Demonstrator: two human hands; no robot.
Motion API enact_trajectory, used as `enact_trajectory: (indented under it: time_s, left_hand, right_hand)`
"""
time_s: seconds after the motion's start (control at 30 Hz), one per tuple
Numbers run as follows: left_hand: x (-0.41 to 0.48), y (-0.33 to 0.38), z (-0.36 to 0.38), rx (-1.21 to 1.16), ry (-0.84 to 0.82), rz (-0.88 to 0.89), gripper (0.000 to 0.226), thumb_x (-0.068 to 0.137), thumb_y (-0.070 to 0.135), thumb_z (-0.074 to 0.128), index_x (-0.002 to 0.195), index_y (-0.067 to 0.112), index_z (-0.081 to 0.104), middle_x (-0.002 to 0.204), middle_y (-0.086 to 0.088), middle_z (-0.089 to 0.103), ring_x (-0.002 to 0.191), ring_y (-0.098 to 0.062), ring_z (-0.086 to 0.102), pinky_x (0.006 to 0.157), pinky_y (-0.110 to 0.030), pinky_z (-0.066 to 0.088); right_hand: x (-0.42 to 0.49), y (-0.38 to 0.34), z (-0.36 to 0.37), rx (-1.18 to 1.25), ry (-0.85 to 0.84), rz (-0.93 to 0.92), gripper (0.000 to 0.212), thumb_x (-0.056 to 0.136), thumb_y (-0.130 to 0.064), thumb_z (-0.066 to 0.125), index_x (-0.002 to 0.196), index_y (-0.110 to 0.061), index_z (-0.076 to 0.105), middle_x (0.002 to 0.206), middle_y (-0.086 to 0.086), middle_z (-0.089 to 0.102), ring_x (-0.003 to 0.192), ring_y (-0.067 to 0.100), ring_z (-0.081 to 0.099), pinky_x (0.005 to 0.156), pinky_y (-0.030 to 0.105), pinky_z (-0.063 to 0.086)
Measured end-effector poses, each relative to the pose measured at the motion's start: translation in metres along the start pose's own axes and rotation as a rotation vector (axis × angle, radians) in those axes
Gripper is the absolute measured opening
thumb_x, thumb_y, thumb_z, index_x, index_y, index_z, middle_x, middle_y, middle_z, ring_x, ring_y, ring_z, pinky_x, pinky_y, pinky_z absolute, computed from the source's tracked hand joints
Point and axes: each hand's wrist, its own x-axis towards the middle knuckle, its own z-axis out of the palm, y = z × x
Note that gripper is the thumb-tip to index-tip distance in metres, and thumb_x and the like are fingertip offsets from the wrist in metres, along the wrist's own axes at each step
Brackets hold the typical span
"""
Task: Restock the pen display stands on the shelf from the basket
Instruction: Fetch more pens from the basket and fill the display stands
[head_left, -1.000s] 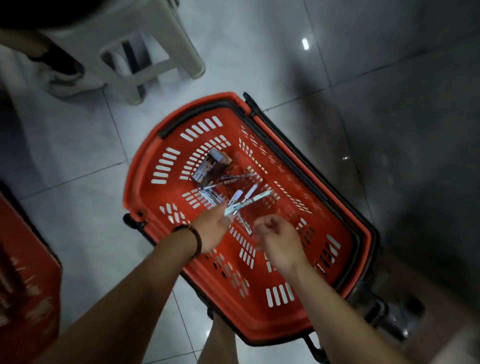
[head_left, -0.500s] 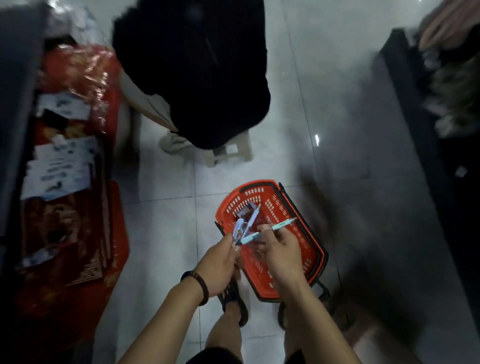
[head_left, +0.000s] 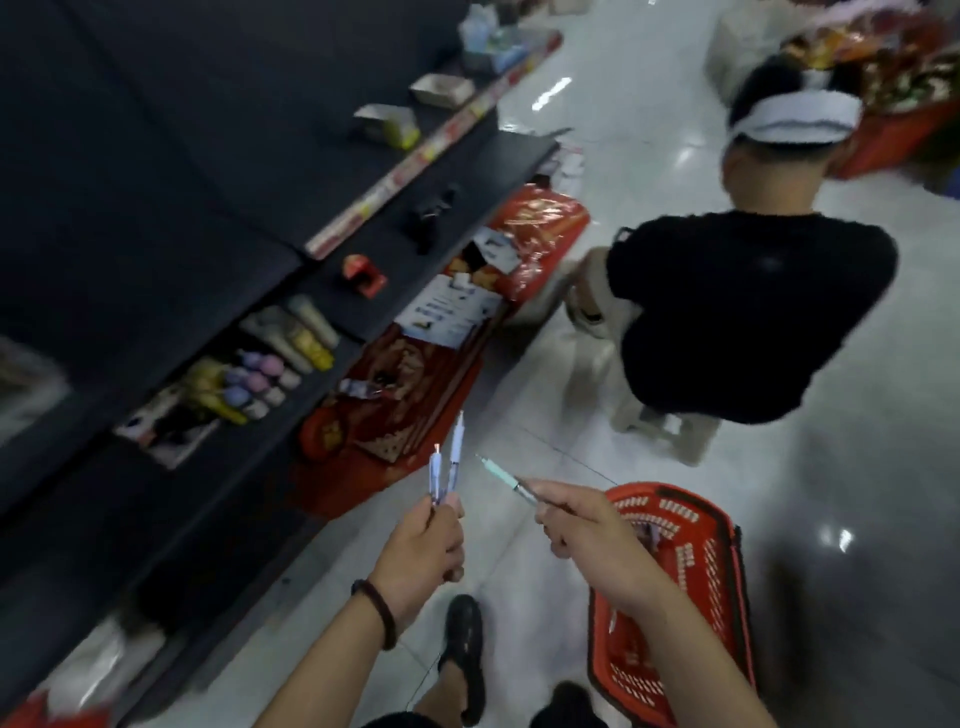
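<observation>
Hands, head view: left hand is raised in front of me, fingers and thumb pinched on the near ends of two pale blue pens. These stand up out of the grip, far ends slightly splayed. Right hand is just beside the left, not touching it. It pinches one teal pen at a darker section of the barrel, pointed end aimed toward the blue pair but clear of them.

Basket sits on the floor below and behind the right hand; contents blurred, cannot count. Shelf lies ahead and left of the left hand; too smeared to pick out the pen stands. Seated person is beyond the right hand, well apart.

Handling, judged:
- Pens are light, stiff, smooth plastic, and a pair will likely slide or scissor against each other
- A low pinch leaves the far end free to drop into a slot
- Pointed tips look like the weak spot, so no pressing there
</observation>
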Motion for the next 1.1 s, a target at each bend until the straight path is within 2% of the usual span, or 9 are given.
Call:
enact_trajectory:
  time_s: [0.07, 0.17, 0.27, 0.37, 0.47, 0.57, 0.8, 0.93, 1.1]
  left_hand:
    - [-0.022, 0.001, -0.028, -0.140, 0.120, 0.013, 0.029, 0.107, 0.041, 0.047, 0.090, 0.018, 0.046, 0.066, 0.002, 0.028, 0.055, -0.013, 0.024, 0.051, -0.028, 0.028]
    - [-0.055, 0.003, -0.072, -0.261, 0.199, -0.017, 0.036, 0.104, 0.053, 0.047, 0.096, 0.018, 0.049, 0.066, 0.002, 0.027, 0.056, -0.013, 0.022, 0.053, -0.029, 0.024]
    - [-0.084, 0.000, -0.118, -0.331, 0.210, -0.001, 0.030, 0.104, 0.047, 0.052, 0.101, 0.018, 0.049, 0.067, 0.001, 0.030, 0.057, -0.013, 0.026, 0.055, -0.029, 0.025]
    - [-0.103, -0.006, -0.174, -0.308, 0.279, 0.076, 0.023, 0.107, 0.036, 0.050, 0.103, 0.014, 0.052, 0.065, 0.003, 0.038, 0.056, -0.013, 0.032, 0.056, -0.028, 0.034]
    - [-0.121, -0.020, -0.237, -0.352, 0.342, 0.177, 0.017, 0.107, 0.030, 0.050, 0.102, 0.013, 0.051, 0.067, 0.003, 0.038, 0.056, -0.013, 0.033, 0.055, -0.027, 0.037]
    - [-0.135, -0.029, -0.305, -0.411, 0.409, 0.286, 0.015, 0.107, 0.022, 0.051, 0.097, 0.014, 0.045, 0.068, 0.001, 0.033, 0.055, -0.013, 0.028, 0.051, -0.026, 0.033]
    - [-0.168, -0.059, -0.452, -0.447, 0.565, 0.345, 0.025, 0.106, 0.019, 0.055, 0.087, 0.018, 0.039, 0.067, 0.003, 0.030, 0.054, -0.013, 0.027, 0.048, -0.026, 0.029]
    - [-0.176, -0.065, -0.510, -0.471, 0.540, 0.302, 0.024, 0.106, 0.020, 0.055, 0.087, 0.019, 0.040, 0.068, 0.001, 0.029, 0.055, -0.013, 0.024, 0.049, -0.027, 0.024]
    - [-0.162, -0.059, -0.563, -0.470, 0.566, 0.306, 0.019, 0.106, 0.024, 0.053, 0.094, 0.015, 0.041, 0.069, 0.002, 0.031, 0.053, -0.013, 0.026, 0.051, -0.029, 0.024]
  right_hand:
    - [0.006, -0.013, 0.031, -0.063, -0.065, -0.042, 0.037, 0.103, -0.006, 0.061, 0.113, -0.034, 0.083, 0.075, 0.002, 0.053, 0.066, 0.017, 0.041, 0.061, 0.033, 0.034]
    - [0.013, -0.024, 0.078, -0.189, -0.203, -0.065, 0.028, 0.101, -0.008, 0.066, 0.108, -0.029, 0.084, 0.075, 0.004, 0.058, 0.067, 0.020, 0.043, 0.064, 0.040, 0.036]
    - [0.020, -0.035, 0.131, -0.297, -0.317, -0.096, 0.023, 0.101, -0.010, 0.067, 0.105, -0.026, 0.083, 0.070, 0.001, 0.057, 0.065, 0.021, 0.046, 0.062, 0.038, 0.039]
    - [0.032, -0.054, 0.199, -0.154, -0.259, -0.091, 0.015, 0.096, -0.002, 0.073, 0.102, -0.014, 0.080, 0.074, 0.009, 0.065, 0.066, 0.019, 0.057, 0.065, 0.031, 0.050]
    - [0.043, -0.065, 0.285, 0.052, -0.210, -0.047, 0.012, 0.098, -0.001, 0.070, 0.109, -0.005, 0.070, 0.088, 0.022, 0.072, 0.074, 0.024, 0.069, 0.069, 0.035, 0.059]
    - [0.051, -0.074, 0.379, 0.160, -0.210, -0.038, 0.006, 0.102, -0.008, 0.067, 0.106, -0.003, 0.067, 0.086, 0.015, 0.071, 0.075, 0.025, 0.070, 0.068, 0.035, 0.061]
    - [0.060, -0.080, 0.562, 0.067, -0.294, -0.105, 0.016, 0.101, -0.014, 0.071, 0.108, -0.024, 0.081, 0.094, 0.005, 0.071, 0.088, 0.023, 0.072, 0.070, 0.036, 0.060]
    - [0.076, -0.086, 0.624, -0.039, -0.303, -0.158, 0.024, 0.099, -0.007, 0.072, 0.117, -0.023, 0.075, 0.090, 0.003, 0.077, 0.085, 0.022, 0.075, 0.064, 0.033, 0.061]
    - [0.112, -0.094, 0.685, -0.164, -0.307, -0.283, 0.026, 0.096, -0.005, 0.075, 0.116, -0.019, 0.065, 0.079, 0.005, 0.077, 0.077, 0.022, 0.076, 0.068, 0.043, 0.066]
